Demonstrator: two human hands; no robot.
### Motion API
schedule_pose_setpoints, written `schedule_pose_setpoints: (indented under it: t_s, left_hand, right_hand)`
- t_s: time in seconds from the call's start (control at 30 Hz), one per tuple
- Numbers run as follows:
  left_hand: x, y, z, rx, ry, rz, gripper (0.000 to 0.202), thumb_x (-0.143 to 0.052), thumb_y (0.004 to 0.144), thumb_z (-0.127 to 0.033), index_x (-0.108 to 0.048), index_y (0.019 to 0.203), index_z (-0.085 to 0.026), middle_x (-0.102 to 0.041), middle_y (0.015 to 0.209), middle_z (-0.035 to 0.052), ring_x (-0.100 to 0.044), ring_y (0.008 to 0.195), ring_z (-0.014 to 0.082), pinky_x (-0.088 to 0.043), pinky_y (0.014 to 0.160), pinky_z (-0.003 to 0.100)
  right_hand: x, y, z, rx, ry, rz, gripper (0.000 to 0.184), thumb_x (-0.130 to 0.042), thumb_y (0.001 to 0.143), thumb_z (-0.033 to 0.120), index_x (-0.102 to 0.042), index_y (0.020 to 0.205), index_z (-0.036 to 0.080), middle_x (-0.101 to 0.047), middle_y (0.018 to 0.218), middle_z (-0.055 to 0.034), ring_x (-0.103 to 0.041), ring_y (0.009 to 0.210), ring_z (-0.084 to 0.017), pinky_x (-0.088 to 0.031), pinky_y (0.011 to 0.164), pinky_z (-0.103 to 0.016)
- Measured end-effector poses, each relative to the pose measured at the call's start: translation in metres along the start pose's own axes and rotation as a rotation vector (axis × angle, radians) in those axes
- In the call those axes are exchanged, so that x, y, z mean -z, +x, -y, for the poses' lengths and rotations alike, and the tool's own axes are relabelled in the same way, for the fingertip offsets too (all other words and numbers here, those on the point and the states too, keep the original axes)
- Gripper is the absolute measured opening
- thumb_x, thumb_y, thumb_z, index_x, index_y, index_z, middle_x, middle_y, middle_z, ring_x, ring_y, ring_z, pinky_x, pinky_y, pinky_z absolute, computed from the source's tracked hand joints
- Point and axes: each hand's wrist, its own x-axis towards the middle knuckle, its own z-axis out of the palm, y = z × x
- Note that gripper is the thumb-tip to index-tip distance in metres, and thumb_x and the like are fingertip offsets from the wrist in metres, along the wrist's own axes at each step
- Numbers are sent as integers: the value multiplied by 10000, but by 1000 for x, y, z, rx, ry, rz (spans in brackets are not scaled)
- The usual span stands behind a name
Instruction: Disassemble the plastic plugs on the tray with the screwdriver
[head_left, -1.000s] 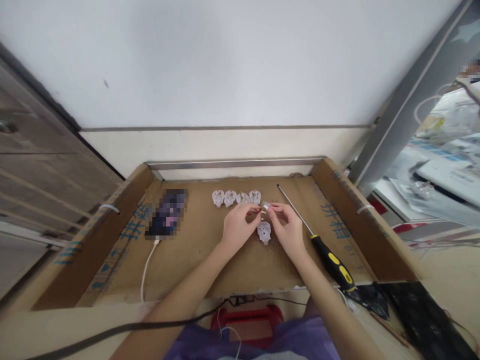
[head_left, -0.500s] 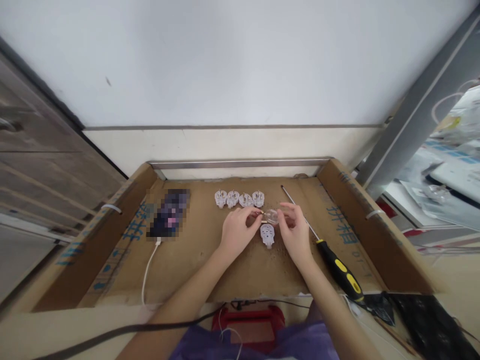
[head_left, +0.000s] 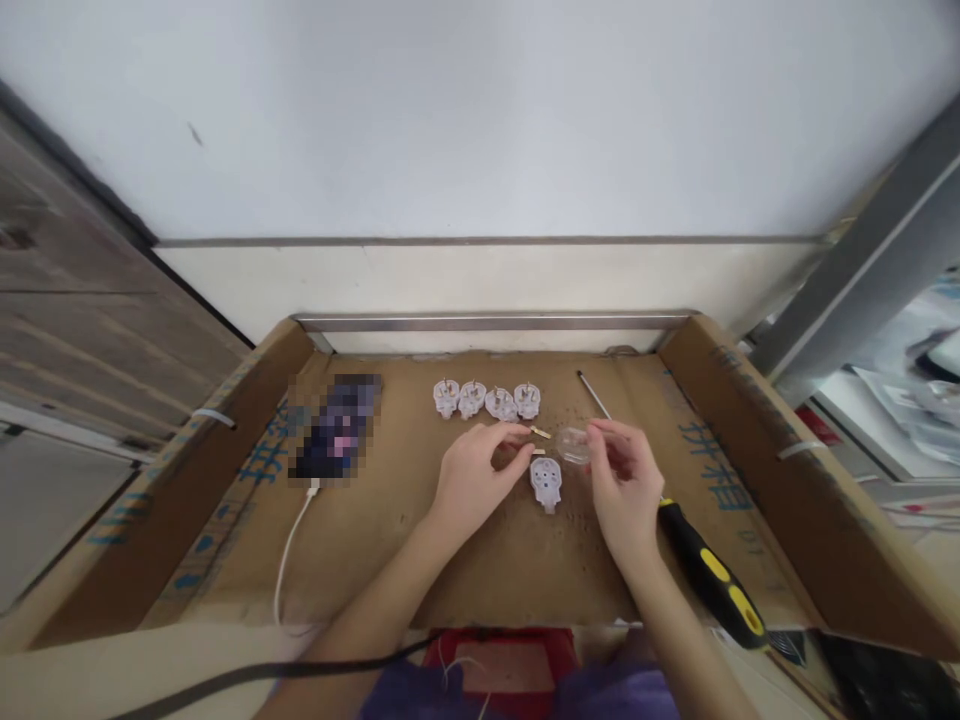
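Note:
My right hand (head_left: 626, 480) pinches a clear plastic cover (head_left: 573, 446) by its right side, just above the cardboard. Beside it, my left hand (head_left: 484, 470) has thumb and index finger apart. Two small brass pieces lie by those fingertips: an upper brass piece (head_left: 541, 433) close to the index finger and a lower brass piece (head_left: 538, 452) near the thumb. Whether the index finger touches the upper one is hard to see. Between the hands, a white plug housing (head_left: 546, 482) lies with its hollow side up. Behind them, several white plug halves with metal pins (head_left: 472, 398) form a row.
A cardboard tray (head_left: 360, 560) with raised sides holds everything. At its left lies a blurred phone (head_left: 341, 428) with a white cable (head_left: 289, 550). A black and yellow screwdriver (head_left: 712, 575) lies at the right, partly under my right hand. A white wall (head_left: 480, 120) rises behind.
My right hand has moved right with the clear cover, away from my left hand. My left fingers, earlier pinched at a brass piece beside the cover, are now apart. The camera view has shifted slightly.

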Motion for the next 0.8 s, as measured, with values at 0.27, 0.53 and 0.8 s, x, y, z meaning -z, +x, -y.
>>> schedule_pose_setpoints:
  t_s: [0.27, 0.53, 0.8]
  left_hand:
    - [0, 3, 3, 30, 42, -21, 106, -583, 809, -272, -649, 888, -248, -701, 849, -18, -618, 751, 152, -488, 714, 294]
    - [0, 3, 4, 59, 70, 31, 131, -554, 830, -286, -649, 915, -256, -699, 840, -30, -621, 718, 137, -483, 686, 270]
    - [0, 1, 11, 6, 159, 60, 149, -545, 824, -243, -633, 944, -254, -710, 896, -29, -630, 820, 172, -485, 731, 302]
  right_hand:
    - [-4, -1, -5, -36, -5, 125, 285, -587, 794, 394, -583, 1001, 197, -635, 902, -45, -612, 712, -114, -536, 643, -251]
    - [-4, 3, -5, -87, 34, 165, 331, -495, 845, 420, -512, 1082, 189, -624, 911, -64, -607, 636, -105, -514, 551, -225]
    - [-3, 7, -6, -85, 21, 123, 302, -552, 797, 401, -555, 990, 170, -648, 855, -54, -607, 722, -123, -494, 668, -250]
